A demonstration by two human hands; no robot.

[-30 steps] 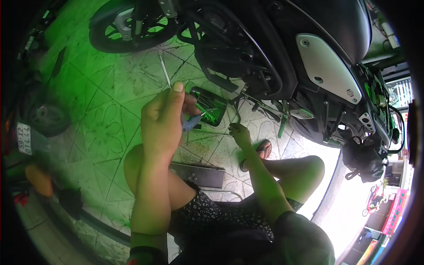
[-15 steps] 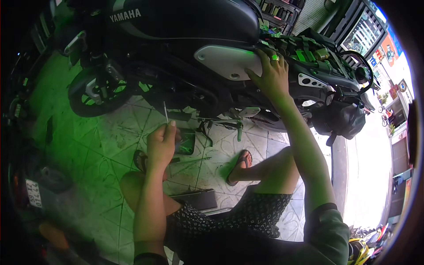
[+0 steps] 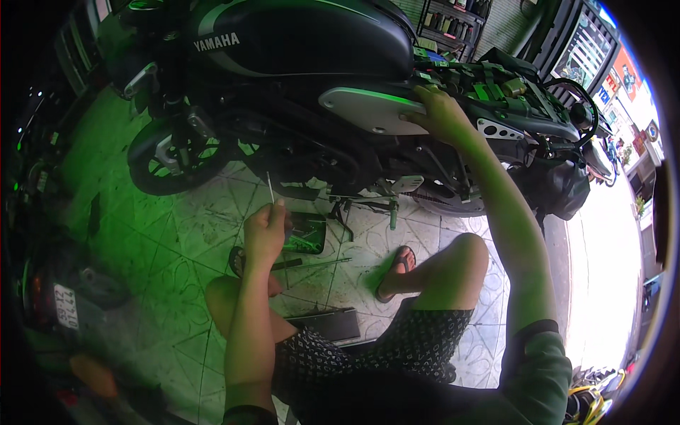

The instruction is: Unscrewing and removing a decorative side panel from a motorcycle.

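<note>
A dark motorcycle [image 3: 297, 49] stands sideways before me, its seat off. My right hand [image 3: 445, 120] grips the rear end of its grey side cover [image 3: 368, 110], the thumb on the outer face and the fingers over the top edge. Lower and to the left, my left hand [image 3: 265, 235] is closed round a screwdriver [image 3: 270, 190]. Its thin metal shaft points up toward the engine, apart from the bike as far as I can tell; most of the handle is hidden in the fist.
On the tiled floor sit a dark tray [image 3: 306, 234] with small items, a long thin tool [image 3: 315, 263] and a flat dark case [image 3: 329, 324]. A footpeg [image 3: 393, 212] juts from the bike. Another motorcycle's plate [image 3: 66, 306] shows at left; a bottle shelf [image 3: 450, 25] stands behind.
My right fingers, spread over the side cover before, now curl over its rear top edge. The left hand keeps the screwdriver up. The whole view has shifted slightly.
</note>
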